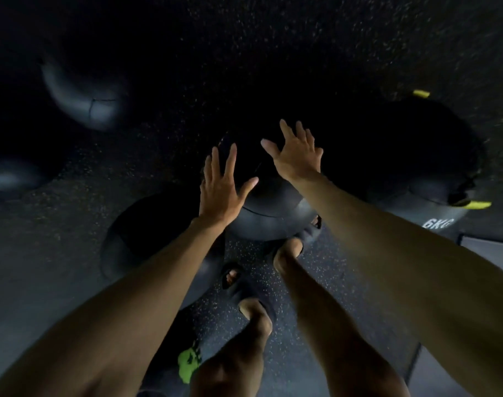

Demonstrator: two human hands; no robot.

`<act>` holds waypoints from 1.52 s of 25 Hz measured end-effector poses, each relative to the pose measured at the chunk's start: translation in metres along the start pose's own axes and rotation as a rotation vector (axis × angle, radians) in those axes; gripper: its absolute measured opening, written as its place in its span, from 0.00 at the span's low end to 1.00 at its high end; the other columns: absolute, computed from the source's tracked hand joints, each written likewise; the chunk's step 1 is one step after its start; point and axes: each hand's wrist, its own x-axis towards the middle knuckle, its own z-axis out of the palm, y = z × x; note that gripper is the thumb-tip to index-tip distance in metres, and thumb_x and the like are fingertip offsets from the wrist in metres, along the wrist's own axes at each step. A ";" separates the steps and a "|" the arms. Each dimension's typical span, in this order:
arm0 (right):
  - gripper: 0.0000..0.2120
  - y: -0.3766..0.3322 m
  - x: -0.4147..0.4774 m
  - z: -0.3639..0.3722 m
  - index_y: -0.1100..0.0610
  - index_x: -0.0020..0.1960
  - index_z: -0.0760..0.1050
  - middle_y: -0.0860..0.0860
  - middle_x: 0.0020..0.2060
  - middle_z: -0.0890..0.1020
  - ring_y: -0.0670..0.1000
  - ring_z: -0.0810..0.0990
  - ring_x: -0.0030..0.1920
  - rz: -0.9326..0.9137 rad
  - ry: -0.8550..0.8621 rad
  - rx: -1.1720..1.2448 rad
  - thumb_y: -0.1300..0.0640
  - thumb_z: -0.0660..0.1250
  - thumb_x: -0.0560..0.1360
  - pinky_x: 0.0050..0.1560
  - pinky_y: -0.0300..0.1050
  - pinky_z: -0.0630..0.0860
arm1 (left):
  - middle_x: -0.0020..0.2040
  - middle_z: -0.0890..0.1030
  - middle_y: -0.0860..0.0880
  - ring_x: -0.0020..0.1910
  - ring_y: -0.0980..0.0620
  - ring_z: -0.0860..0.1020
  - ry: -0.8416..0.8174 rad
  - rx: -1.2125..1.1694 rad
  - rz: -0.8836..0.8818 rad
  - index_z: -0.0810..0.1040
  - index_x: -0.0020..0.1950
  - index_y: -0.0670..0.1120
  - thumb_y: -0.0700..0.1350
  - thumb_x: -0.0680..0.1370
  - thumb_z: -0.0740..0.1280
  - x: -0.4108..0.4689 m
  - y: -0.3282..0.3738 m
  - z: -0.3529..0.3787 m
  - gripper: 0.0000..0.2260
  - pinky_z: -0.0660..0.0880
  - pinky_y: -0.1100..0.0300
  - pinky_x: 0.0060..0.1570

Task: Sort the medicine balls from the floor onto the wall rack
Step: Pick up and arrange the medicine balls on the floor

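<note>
Several black medicine balls lie on a dark speckled floor in dim light. One ball (268, 213) rests just ahead of my feet. My left hand (224, 187) hovers over its left side with fingers spread. My right hand (297, 151) is spread above its far right side. Neither hand grips anything. Another ball (147, 242) lies to the left under my left forearm. A large ball marked 6KG with yellow accents (433, 179) sits to the right. The wall rack is not in view.
Two more balls lie farther off at the left (84, 96) and at the left edge (9, 173). My sandalled feet (244, 285) stand close behind the centre ball. A green-marked object (188, 361) lies near my left leg. A grey mat edge (488, 250) shows at right.
</note>
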 end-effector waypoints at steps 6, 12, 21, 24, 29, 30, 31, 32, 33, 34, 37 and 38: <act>0.33 0.024 -0.027 -0.001 0.53 0.81 0.54 0.61 0.80 0.53 0.60 0.52 0.80 -0.217 0.163 -0.045 0.37 0.55 0.82 0.78 0.61 0.56 | 0.80 0.55 0.41 0.77 0.36 0.58 -0.067 0.028 -0.242 0.49 0.81 0.60 0.68 0.78 0.60 0.073 0.034 -0.048 0.36 0.67 0.36 0.67; 0.38 0.017 0.013 -0.028 0.47 0.82 0.41 0.55 0.81 0.42 0.55 0.38 0.81 -0.148 0.070 0.016 0.34 0.53 0.80 0.80 0.61 0.45 | 0.77 0.62 0.41 0.75 0.38 0.62 0.011 -0.106 -0.308 0.59 0.80 0.52 0.63 0.80 0.61 0.132 0.069 -0.069 0.32 0.67 0.38 0.69; 0.31 -0.004 0.117 -0.105 0.48 0.80 0.56 0.60 0.76 0.63 0.61 0.62 0.75 0.283 0.122 0.194 0.35 0.53 0.81 0.72 0.61 0.63 | 0.82 0.46 0.43 0.81 0.43 0.46 -0.011 0.099 0.231 0.46 0.82 0.57 0.71 0.76 0.60 0.130 0.063 -0.069 0.41 0.55 0.37 0.75; 0.27 -0.014 0.118 -0.108 0.52 0.78 0.61 0.59 0.73 0.67 0.61 0.66 0.72 0.249 0.265 0.213 0.41 0.54 0.83 0.70 0.61 0.66 | 0.82 0.47 0.41 0.81 0.40 0.48 -0.090 0.185 0.196 0.47 0.82 0.59 0.73 0.75 0.57 0.173 0.087 -0.093 0.41 0.59 0.34 0.73; 0.31 -0.033 0.082 -0.097 0.51 0.81 0.53 0.59 0.80 0.52 0.59 0.49 0.81 0.127 0.378 0.095 0.38 0.54 0.82 0.78 0.59 0.52 | 0.80 0.56 0.42 0.79 0.40 0.55 -0.230 0.123 0.028 0.54 0.80 0.58 0.69 0.76 0.62 0.267 0.159 -0.135 0.37 0.60 0.35 0.70; 0.32 -0.036 0.084 -0.099 0.49 0.81 0.51 0.58 0.81 0.49 0.58 0.46 0.81 0.135 0.367 0.111 0.37 0.53 0.82 0.79 0.59 0.49 | 0.78 0.61 0.42 0.77 0.40 0.59 -0.217 0.118 0.017 0.58 0.79 0.56 0.67 0.77 0.63 0.282 0.172 -0.140 0.35 0.63 0.37 0.69; 0.32 -0.037 0.089 -0.103 0.48 0.82 0.50 0.57 0.81 0.48 0.57 0.43 0.81 0.152 0.353 0.136 0.36 0.52 0.82 0.79 0.60 0.47 | 0.76 0.64 0.42 0.75 0.40 0.62 -0.198 0.117 0.017 0.61 0.78 0.55 0.65 0.78 0.63 0.292 0.180 -0.142 0.32 0.65 0.38 0.68; 0.32 -0.037 0.098 -0.109 0.47 0.82 0.48 0.56 0.82 0.46 0.56 0.42 0.81 0.168 0.336 0.156 0.35 0.50 0.82 0.79 0.61 0.46 | 0.75 0.65 0.42 0.74 0.41 0.63 -0.184 0.116 0.030 0.62 0.78 0.53 0.62 0.80 0.63 0.299 0.183 -0.142 0.29 0.66 0.40 0.68; 0.32 -0.037 0.108 -0.116 0.46 0.82 0.48 0.55 0.82 0.46 0.55 0.41 0.81 0.180 0.322 0.170 0.35 0.49 0.82 0.79 0.61 0.45 | 0.75 0.65 0.42 0.74 0.41 0.63 -0.179 0.122 0.068 0.63 0.77 0.52 0.60 0.81 0.62 0.302 0.184 -0.143 0.27 0.66 0.41 0.68; 0.32 -0.034 0.117 -0.124 0.46 0.82 0.47 0.54 0.82 0.46 0.55 0.41 0.81 0.185 0.308 0.173 0.34 0.49 0.82 0.79 0.61 0.45 | 0.76 0.64 0.42 0.75 0.42 0.63 -0.175 0.137 0.123 0.62 0.78 0.51 0.59 0.81 0.61 0.300 0.181 -0.143 0.27 0.66 0.41 0.69; 0.32 -0.020 0.149 -0.157 0.44 0.82 0.47 0.53 0.82 0.46 0.54 0.41 0.81 0.194 0.252 0.190 0.33 0.47 0.82 0.80 0.60 0.45 | 0.79 0.58 0.42 0.78 0.42 0.58 -0.128 0.160 0.293 0.57 0.80 0.51 0.61 0.82 0.59 0.287 0.165 -0.148 0.30 0.62 0.41 0.73; 0.32 -0.014 0.160 -0.170 0.43 0.82 0.47 0.53 0.82 0.47 0.54 0.42 0.81 0.204 0.225 0.202 0.33 0.47 0.81 0.79 0.60 0.45 | 0.80 0.56 0.41 0.78 0.42 0.56 -0.121 0.165 0.340 0.55 0.81 0.52 0.62 0.81 0.59 0.280 0.159 -0.149 0.32 0.61 0.42 0.73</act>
